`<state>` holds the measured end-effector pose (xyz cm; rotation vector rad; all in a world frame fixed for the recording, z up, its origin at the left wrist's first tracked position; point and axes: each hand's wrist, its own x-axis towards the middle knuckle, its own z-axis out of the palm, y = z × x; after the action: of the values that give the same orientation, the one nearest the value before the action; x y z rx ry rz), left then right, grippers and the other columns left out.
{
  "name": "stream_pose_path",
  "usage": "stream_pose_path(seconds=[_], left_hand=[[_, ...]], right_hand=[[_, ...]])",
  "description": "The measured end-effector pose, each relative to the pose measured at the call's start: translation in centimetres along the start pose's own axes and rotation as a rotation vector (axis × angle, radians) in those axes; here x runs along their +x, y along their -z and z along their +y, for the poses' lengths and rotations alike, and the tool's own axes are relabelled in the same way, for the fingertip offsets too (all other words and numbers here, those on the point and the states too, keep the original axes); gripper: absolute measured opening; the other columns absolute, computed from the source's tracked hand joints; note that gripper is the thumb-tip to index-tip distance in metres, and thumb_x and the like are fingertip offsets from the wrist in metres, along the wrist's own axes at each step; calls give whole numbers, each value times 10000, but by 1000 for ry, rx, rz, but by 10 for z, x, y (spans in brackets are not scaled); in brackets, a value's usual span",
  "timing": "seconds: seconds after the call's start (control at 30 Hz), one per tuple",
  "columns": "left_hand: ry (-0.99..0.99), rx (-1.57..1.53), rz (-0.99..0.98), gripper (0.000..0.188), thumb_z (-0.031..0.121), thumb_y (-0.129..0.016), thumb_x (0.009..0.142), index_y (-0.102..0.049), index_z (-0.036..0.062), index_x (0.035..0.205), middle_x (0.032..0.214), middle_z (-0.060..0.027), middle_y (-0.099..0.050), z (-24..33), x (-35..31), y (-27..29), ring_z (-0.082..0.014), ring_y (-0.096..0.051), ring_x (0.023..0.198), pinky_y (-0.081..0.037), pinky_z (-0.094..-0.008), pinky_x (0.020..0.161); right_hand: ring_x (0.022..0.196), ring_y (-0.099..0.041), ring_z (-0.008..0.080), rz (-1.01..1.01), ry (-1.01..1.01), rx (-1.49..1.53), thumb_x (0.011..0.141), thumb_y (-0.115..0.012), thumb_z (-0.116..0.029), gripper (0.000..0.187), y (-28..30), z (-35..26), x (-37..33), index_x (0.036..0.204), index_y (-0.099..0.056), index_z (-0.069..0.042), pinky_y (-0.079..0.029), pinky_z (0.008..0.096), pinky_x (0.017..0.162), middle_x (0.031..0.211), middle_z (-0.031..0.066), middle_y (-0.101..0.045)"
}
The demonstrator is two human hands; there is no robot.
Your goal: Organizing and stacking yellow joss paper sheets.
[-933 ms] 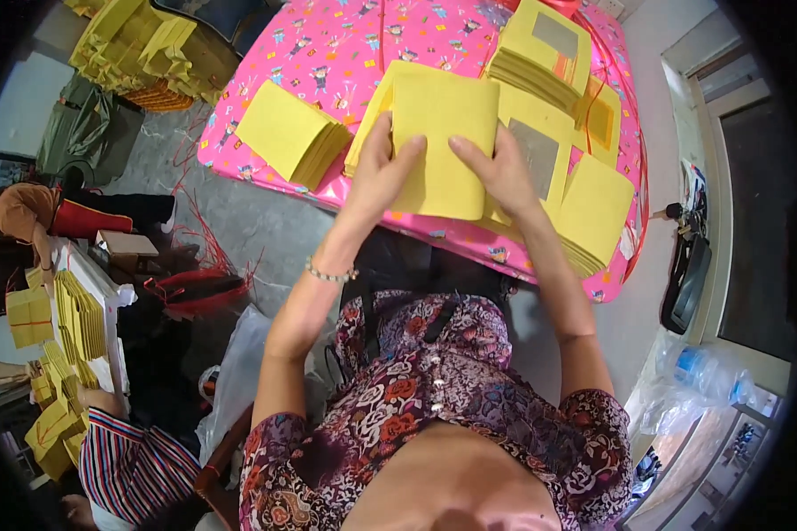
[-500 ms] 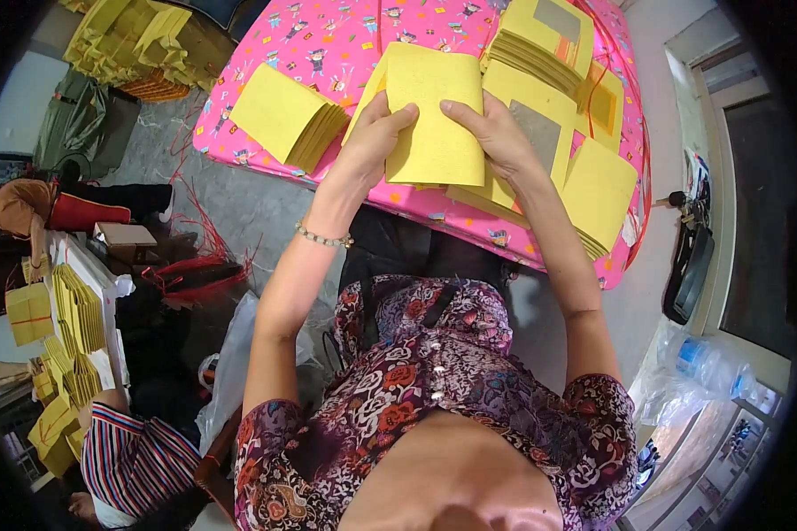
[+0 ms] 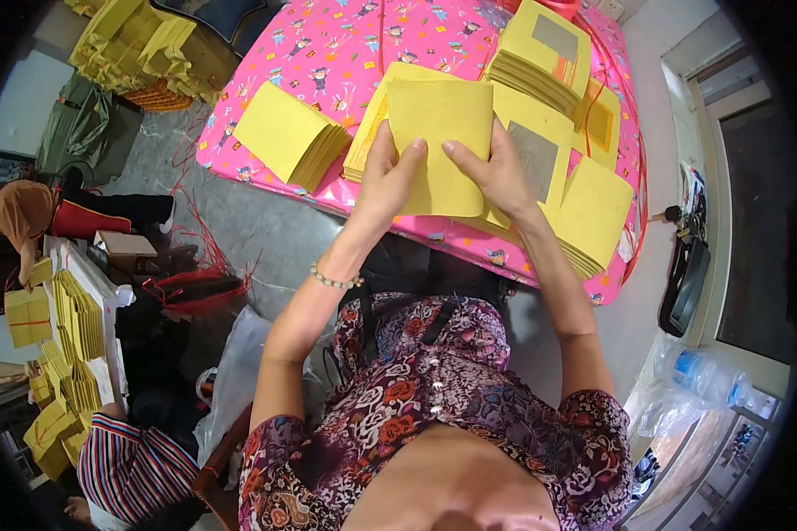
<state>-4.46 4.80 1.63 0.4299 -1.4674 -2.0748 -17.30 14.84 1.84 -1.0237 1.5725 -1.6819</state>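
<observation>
Between my hands is a folded piece of plain yellow paper [image 3: 443, 111], held just above the near side of the table. My left hand [image 3: 391, 177] grips its left edge, with the thumb on the front and the fingers behind. My right hand [image 3: 498, 173] holds the right edge the same way. Partly hidden behind it lies a yellow paper stack [image 3: 374, 133]. On the left sits a bundle of folded yellow paper [image 3: 283, 133]. By my right hand is a yellow stack with a grey patch [image 3: 529, 159], and beyond that another folded bundle [image 3: 596, 208].
A pink patterned cloth [image 3: 328, 40] covers the table. A thick yellow stack [image 3: 540, 57] stands at the far right, near red strings [image 3: 624, 71]. To the left, two people work by a white table [image 3: 106, 292] with yellow bundles. A plastic bag [image 3: 235, 380] hangs nearby.
Both hands have brought the folded yellow paper a little closer to me, keeping their grip on its two edges. The thumbs now sit lower on its face.
</observation>
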Motion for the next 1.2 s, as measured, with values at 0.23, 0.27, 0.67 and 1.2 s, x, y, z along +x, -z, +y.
stream_pose_path(seconds=[0.23, 0.27, 0.67, 1.2], left_hand=[[-189, 130, 15, 400, 63, -467, 949, -354, 0, 1327, 1256, -103, -509, -3, -10, 3, -146, -483, 1152, -390, -301, 964], [-211, 148, 12, 443, 63, -475, 951, -331, 0, 1365, 1279, -95, -507, -4, -11, 5, -141, -484, 1164, -386, -298, 971], [-150, 109, 26, 396, 56, -452, 955, -351, 10, 1335, 1241, -91, -520, -2, -22, 10, -148, -502, 1134, -405, -300, 954], [37, 29, 69, 390, 104, -510, 946, -414, 16, 1313, 1251, -78, -547, 7, -29, 30, -135, -519, 1139, -405, -294, 961]], right_hand=[[987, -568, 113, 43, 80, 220, 911, -601, -161, 392, -2, -10, -8, 1242, -477, 9, -459, 269, 868, 1117, 68, -598], [987, -568, 113, 44, 82, 221, 911, -601, -161, 392, -2, -12, -7, 1242, -477, 9, -459, 269, 868, 1117, 68, -598], [756, -575, 34, 151, 127, 126, 932, -574, -145, 193, 0, -7, -4, 998, -617, 31, -457, 190, 679, 862, 23, -659], [681, -598, 60, -38, -185, -33, 890, -630, -207, 276, -9, -3, -19, 972, -658, 56, -475, 235, 582, 816, 57, -686]])
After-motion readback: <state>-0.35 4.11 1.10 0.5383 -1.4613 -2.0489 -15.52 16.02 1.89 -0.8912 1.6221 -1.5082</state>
